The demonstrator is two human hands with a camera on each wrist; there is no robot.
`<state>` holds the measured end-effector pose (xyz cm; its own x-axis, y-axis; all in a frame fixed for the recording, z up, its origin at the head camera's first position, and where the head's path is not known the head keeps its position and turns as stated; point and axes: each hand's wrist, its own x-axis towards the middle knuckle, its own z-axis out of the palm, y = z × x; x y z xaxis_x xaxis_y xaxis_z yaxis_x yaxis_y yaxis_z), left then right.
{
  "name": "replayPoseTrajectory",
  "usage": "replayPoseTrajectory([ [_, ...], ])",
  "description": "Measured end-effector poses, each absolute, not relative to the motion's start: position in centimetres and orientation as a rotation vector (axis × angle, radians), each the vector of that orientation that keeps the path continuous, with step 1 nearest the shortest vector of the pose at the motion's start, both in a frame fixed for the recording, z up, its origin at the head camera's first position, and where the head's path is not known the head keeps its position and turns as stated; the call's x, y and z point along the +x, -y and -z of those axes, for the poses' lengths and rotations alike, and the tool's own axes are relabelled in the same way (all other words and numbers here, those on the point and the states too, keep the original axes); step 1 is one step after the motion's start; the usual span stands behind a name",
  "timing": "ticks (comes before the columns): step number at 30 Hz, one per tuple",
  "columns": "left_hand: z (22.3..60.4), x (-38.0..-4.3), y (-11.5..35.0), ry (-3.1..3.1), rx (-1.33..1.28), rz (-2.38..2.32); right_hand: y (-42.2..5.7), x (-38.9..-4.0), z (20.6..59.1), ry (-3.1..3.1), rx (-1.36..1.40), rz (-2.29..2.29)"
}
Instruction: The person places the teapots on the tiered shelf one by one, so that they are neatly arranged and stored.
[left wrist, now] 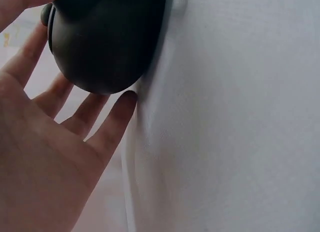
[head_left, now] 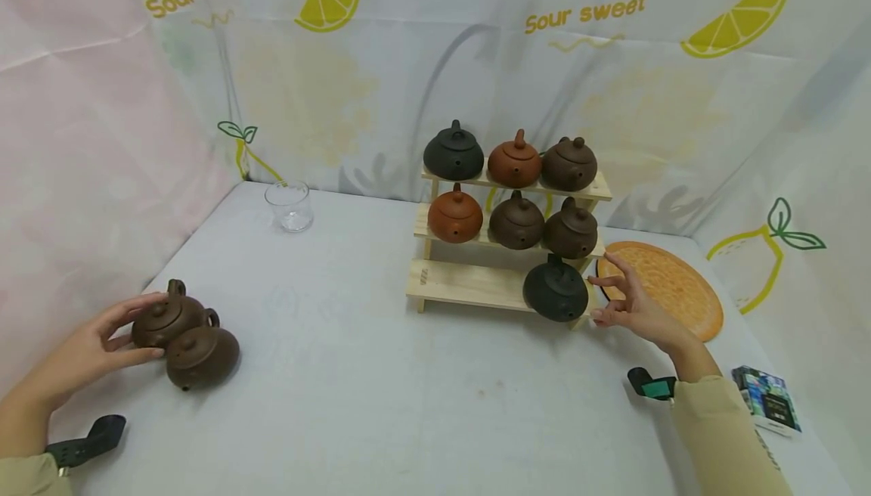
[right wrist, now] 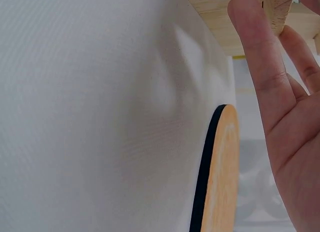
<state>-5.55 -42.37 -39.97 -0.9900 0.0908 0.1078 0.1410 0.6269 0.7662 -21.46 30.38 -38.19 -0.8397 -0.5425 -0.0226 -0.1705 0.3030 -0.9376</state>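
At the left, my left hand (head_left: 95,348) holds a dark brown teapot (head_left: 166,322), the thumb in front and the fingers round the far side. A second brown teapot (head_left: 204,360) stands close in front of it. In the left wrist view, the fingers (left wrist: 117,119) lie along the teapot's dark rounded body (left wrist: 102,47). My right hand (head_left: 640,311) holds the right end of a three-tier wooden rack (head_left: 469,284), its thumb and fingers on either side of the shelf end. Near this hand, a black teapot (head_left: 556,292) sits tilted on the lowest shelf.
On the upper shelves sit a black teapot (head_left: 454,154), two reddish ones and several brown ones. A clear glass (head_left: 291,209) stands at the back left. An orange round board (head_left: 670,284) lies right of the rack, and a small box (head_left: 767,401) lies farther right.
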Motion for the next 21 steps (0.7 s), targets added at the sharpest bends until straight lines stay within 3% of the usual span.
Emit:
replayPoseTrajectory([
  [21, 40.7, -6.9, 43.7, 2.853, -0.072, 1.362, -30.4, -21.4, 38.2, -2.233, -0.662, 1.555],
])
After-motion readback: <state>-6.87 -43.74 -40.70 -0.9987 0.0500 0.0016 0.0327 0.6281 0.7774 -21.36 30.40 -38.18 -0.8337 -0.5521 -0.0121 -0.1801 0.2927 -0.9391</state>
